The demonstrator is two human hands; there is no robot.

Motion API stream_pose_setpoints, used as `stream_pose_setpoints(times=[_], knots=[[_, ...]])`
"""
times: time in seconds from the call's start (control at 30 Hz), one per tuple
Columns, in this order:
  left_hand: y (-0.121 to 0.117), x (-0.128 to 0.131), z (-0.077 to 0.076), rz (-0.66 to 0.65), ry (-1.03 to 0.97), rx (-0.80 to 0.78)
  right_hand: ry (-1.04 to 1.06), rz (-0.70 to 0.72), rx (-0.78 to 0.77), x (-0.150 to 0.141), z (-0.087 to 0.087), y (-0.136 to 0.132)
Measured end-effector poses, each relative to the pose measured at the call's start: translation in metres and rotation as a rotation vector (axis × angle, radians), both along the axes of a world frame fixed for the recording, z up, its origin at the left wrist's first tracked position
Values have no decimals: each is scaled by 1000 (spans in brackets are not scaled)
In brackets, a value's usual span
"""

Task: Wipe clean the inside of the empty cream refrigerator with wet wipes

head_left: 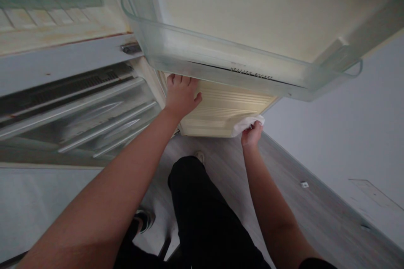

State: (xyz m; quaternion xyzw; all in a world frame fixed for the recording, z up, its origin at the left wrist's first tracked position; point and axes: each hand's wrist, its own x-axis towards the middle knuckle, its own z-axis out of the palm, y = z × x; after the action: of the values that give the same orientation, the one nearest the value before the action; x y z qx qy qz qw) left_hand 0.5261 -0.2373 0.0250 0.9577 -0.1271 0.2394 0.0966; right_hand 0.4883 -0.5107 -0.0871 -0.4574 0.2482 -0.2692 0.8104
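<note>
The lower door (217, 105) of a fridge-freezer stands swung out, its cream ribbed inner panel facing me. Against this panel, near its left side, lies my left hand (183, 94), fingers spread and nothing held; the fingertips are partly behind the clear door shelf above. My right hand (253, 132) grips a white cloth (248, 123) at the panel's lower right edge, and the cloth touches the panel there.
Overhead, the open upper door carries a clear shelf (221, 50) marked "UTILITY POCKET". Clear-fronted freezer drawers (104, 113) lie to the left, under a grey crossbar (63, 61). A white wall (341, 134) rises on the right. A small white object (304, 184) rests on the wood-look floor (280, 176).
</note>
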Motion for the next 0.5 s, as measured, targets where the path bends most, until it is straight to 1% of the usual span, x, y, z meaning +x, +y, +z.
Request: stream_pose_setpoints(times=[0.07,0.13,0.17,0.23,0.3,0.33,0.43,0.5], knots=[[3,-1,0,-9,-3,4,-1,26,6,-6,-1,16],[5,-3,-1,-14,-8,13,15,50,44,-10,-2,29],[5,-4,-2,-15,-9,18,32,44,86,-11,-2,35],[6,-5,-3,-13,-8,15,78,-13,198,-8,-2,42],[5,-7,-5,-9,-8,0,115,-64,301,0,-1,47],[5,-7,-6,-5,-11,-11,127,-65,336,5,-1,50],[4,-8,-7,4,-18,-41,134,38,379,23,-3,71],[5,-8,-7,4,-18,-60,118,144,388,34,-6,98]])
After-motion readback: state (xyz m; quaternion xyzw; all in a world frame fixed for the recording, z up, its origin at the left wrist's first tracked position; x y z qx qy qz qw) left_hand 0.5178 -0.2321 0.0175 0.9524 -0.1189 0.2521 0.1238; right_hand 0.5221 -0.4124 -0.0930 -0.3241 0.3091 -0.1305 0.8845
